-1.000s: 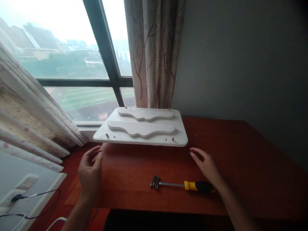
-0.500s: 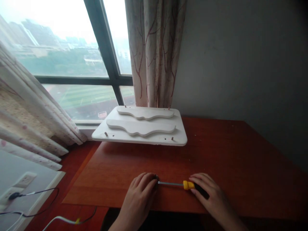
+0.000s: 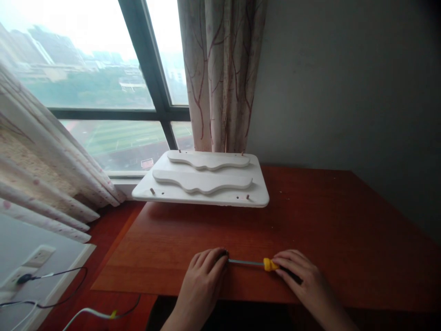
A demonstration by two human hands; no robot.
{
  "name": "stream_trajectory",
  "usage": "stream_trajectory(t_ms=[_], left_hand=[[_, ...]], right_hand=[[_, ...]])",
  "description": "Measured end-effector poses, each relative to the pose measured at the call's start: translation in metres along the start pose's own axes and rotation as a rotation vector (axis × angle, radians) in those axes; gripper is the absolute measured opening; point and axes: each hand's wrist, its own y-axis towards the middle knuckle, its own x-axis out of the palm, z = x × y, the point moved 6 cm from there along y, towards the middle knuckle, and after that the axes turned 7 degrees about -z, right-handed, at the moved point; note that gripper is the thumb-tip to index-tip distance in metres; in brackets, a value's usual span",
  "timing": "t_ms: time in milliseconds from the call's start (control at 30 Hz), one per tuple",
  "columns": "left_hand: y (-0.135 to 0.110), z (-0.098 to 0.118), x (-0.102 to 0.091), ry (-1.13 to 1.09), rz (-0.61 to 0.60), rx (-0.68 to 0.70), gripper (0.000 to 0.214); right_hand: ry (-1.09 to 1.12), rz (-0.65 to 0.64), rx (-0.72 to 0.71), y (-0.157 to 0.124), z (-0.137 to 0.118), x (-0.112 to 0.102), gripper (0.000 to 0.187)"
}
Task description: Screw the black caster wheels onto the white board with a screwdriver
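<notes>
Fingers of my right hand (image 3: 303, 276) wrap the yellow-and-black handle of a screwdriver (image 3: 270, 264), which lies nearly level just above the table's front part. Its thin metal shaft runs left to my left hand (image 3: 205, 273). There my thumb and fingertips are closed on a small dark piece (image 3: 225, 253) at the shaft's tip; most of it is hidden, so its kind cannot be made out. Beyond both hands, a white board (image 3: 255, 193) carries two wavy-edged white strips (image 3: 203, 181) and short pegs near its corners.
The reddish-brown wooden table (image 3: 330, 230) reaches the grey wall at the right, with small white specks on it. Behind the board are a window and a patterned curtain (image 3: 227, 78). Cords (image 3: 86, 311) and a wall socket (image 3: 39, 256) are at the lower left.
The screwdriver handle appears slightly turned within my right hand, with less of its black part showing. My hands stay in nearly the same place; the view has shifted a little.
</notes>
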Motion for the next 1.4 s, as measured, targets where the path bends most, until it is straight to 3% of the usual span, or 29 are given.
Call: stream_trajectory(t_ms=[433, 600, 800, 1033, 1167, 1400], left_hand=[[-0.002, -0.023, -0.006, 0.020, 0.012, -0.077, 0.029], [-0.004, -0.055, -0.012, 0.077, 0.030, -0.133, 0.028], [-0.004, -0.111, -0.030, 0.137, 0.001, -0.227, 0.028], [0.002, -0.167, -0.050, 0.171, -0.040, -0.286, 0.034], [0.006, -0.182, -0.054, 0.160, -0.056, -0.308, 0.033], [0.007, -0.184, -0.055, 0.150, -0.041, -0.321, 0.033]], right_hand=[[0.035, -0.014, 0.000, 0.017, -0.011, 0.021, 0.016], [0.042, -0.055, -0.001, 0.047, -0.028, 0.041, 0.018], [0.023, -0.111, -0.029, 0.099, -0.062, 0.069, 0.020], [-0.144, -0.232, -0.074, 0.154, -0.089, 0.096, 0.013], [-0.174, -0.260, -0.084, 0.169, -0.093, 0.104, 0.016], [-0.167, -0.280, -0.093, 0.175, -0.091, 0.106, 0.019]])
